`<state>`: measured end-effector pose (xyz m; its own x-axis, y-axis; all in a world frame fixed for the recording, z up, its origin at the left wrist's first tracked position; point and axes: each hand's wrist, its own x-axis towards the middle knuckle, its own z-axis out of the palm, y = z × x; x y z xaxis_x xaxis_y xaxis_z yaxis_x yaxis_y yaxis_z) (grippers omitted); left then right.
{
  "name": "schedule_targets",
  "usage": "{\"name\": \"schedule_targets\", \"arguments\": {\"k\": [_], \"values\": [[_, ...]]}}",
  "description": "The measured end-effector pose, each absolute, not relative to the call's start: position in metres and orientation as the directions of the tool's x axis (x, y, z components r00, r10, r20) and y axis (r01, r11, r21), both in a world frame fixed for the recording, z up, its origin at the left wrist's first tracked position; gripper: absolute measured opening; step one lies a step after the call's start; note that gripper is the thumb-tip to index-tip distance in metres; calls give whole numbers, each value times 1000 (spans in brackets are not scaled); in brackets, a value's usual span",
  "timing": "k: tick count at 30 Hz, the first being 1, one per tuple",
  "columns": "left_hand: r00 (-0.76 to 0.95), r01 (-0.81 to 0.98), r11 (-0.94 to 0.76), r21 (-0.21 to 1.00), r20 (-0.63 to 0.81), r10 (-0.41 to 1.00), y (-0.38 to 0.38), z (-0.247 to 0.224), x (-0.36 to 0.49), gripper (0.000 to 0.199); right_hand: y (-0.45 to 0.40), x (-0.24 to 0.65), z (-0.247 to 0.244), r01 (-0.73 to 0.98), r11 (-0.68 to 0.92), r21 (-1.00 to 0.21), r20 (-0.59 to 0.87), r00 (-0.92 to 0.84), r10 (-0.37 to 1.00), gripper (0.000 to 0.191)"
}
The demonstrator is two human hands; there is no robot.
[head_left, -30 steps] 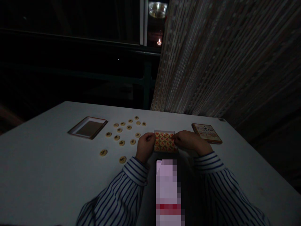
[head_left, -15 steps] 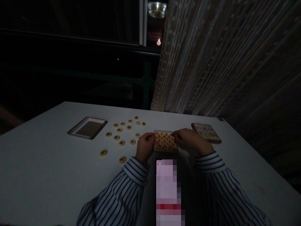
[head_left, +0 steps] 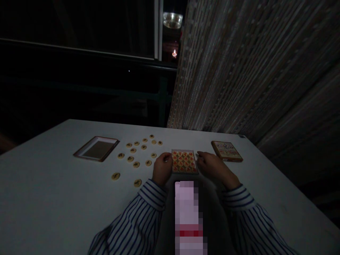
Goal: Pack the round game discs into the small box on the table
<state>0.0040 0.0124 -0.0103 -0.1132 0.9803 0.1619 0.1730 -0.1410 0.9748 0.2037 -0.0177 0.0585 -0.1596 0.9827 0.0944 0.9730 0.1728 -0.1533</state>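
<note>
Lying between the curled left hand [head_left: 162, 169] — grip unclear — and the loosely opened right hand [head_left: 211, 165], the box [head_left: 182, 151] of red-marked pieces [head_left: 185, 159] sits nearer the left.

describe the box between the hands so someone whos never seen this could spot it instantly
Find the white table, then the lit screen at the bottom of the view. Just beyond that screen, between the left hand and the right hand, is a small shallow box. Unlike the loose, mostly dark-marked pieces scattered to its left, the round pieces packed inside it in rows bear red characters.
</note>
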Motion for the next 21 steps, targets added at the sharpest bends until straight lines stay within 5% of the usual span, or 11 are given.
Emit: {"name": "schedule_targets", "arguments": {"k": [9,21], "values": [[-67,214,-165,963,183,981,7,-7,2,23,-31,197,32,903,176,-393,142,-129,981,38],[-42,261,-173,950,190,981,5,-4,1,23,-32,203,23,832,205,-515,139,-154,978,37]]}}
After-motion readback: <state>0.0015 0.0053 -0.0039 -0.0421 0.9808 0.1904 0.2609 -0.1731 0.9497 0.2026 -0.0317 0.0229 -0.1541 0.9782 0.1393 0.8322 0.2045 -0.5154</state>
